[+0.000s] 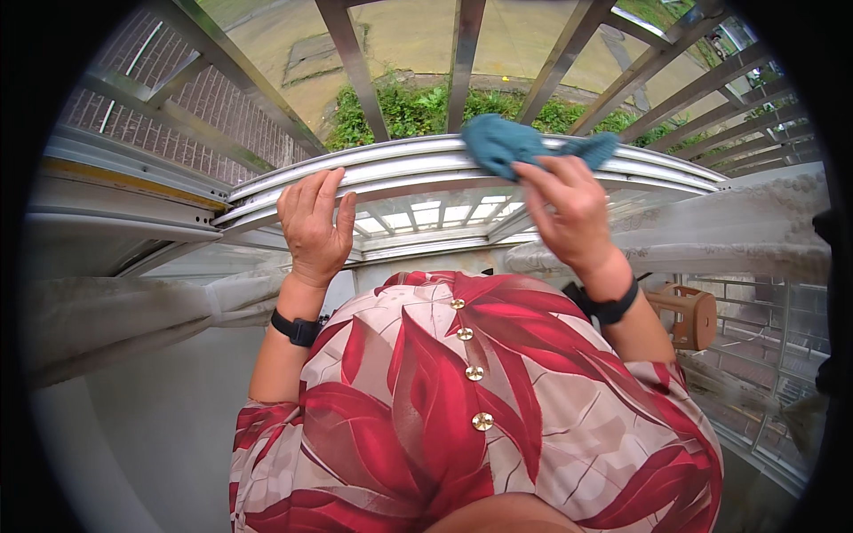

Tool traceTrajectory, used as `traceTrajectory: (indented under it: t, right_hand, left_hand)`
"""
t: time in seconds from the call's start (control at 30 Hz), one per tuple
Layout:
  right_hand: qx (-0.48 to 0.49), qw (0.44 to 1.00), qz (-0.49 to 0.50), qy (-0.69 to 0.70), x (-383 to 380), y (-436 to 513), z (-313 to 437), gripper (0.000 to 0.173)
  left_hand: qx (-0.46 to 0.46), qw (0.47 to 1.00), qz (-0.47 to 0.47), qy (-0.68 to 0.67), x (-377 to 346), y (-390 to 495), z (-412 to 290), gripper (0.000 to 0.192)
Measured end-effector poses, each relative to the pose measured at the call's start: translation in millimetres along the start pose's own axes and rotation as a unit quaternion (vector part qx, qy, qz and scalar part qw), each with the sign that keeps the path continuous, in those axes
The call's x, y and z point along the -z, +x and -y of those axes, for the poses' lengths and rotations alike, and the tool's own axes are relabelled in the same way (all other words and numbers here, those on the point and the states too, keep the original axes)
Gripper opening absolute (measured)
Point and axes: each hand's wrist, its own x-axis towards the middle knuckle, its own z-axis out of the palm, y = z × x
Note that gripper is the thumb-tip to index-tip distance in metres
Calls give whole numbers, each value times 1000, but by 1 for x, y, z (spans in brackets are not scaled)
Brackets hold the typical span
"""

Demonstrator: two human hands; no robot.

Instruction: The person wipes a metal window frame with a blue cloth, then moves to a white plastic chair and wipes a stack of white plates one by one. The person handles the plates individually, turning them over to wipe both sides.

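My right hand (566, 206) grips a blue-green cloth (503, 143) by its lower edge. The cloth lies bunched over the white window frame rail (406, 163), right of the middle, and looks slightly blurred. To the left, my left hand (316, 223) rests with its fingertips on the same rail and holds nothing. Its fingers lie side by side, with the thumb a little apart. Below the rail, between my hands, glass panes (426, 213) show a grid of bars.
Metal security bars (466, 60) fan out beyond the rail, over green plants (413, 110) and paving. Light curtains (720, 226) hang at both sides. A brown plastic stool (700, 320) stands at the right. A sliding-frame edge (133, 180) runs along the left.
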Motion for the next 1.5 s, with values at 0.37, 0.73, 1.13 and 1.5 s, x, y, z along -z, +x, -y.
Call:
traceTrajectory:
  t: [0.37, 0.73, 1.13, 1.5]
  right_hand:
    - [126, 972, 61, 186, -39, 56, 46, 47]
    - [87, 988, 76, 106, 6, 36, 6, 48]
    - [39, 988, 12, 150, 22, 15, -4, 37]
    - [-106, 992, -72, 0, 22, -9, -67, 26]
  left_hand:
    - [26, 996, -4, -87, 14, 1, 4, 44]
    - [-152, 973, 67, -162, 20, 70, -27, 48]
    - [-186, 961, 118, -164, 17, 53, -16, 35]
    - [-156, 976, 125, -91, 62, 38, 3, 38]
